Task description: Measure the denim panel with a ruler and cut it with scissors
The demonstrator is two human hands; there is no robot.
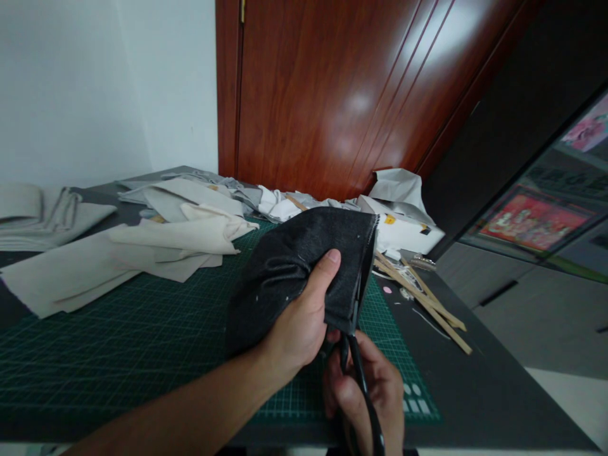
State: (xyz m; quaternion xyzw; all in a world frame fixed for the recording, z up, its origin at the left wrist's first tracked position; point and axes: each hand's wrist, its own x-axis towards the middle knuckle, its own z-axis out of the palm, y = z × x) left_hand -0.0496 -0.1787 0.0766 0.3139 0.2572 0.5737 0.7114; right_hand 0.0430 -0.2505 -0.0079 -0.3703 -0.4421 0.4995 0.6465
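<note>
A black fabric pouch, gathered and bulging on its left side, is held up above the green cutting mat. My left hand grips it near the right end, with the thumb lying on top of the cloth and the other fingers hidden beneath. Below and to the right, my right hand is closed around the black handles of a pair of scissors. The scissor blades point away from me and meet the pouch's right edge, where the layers stand slightly apart. How far the blades are open is hidden by the cloth.
The green cutting mat covers much of the dark table. Cream fabric pieces and folded cloth lie on the left. At the back right are a white box and wooden strips. A wooden door stands behind.
</note>
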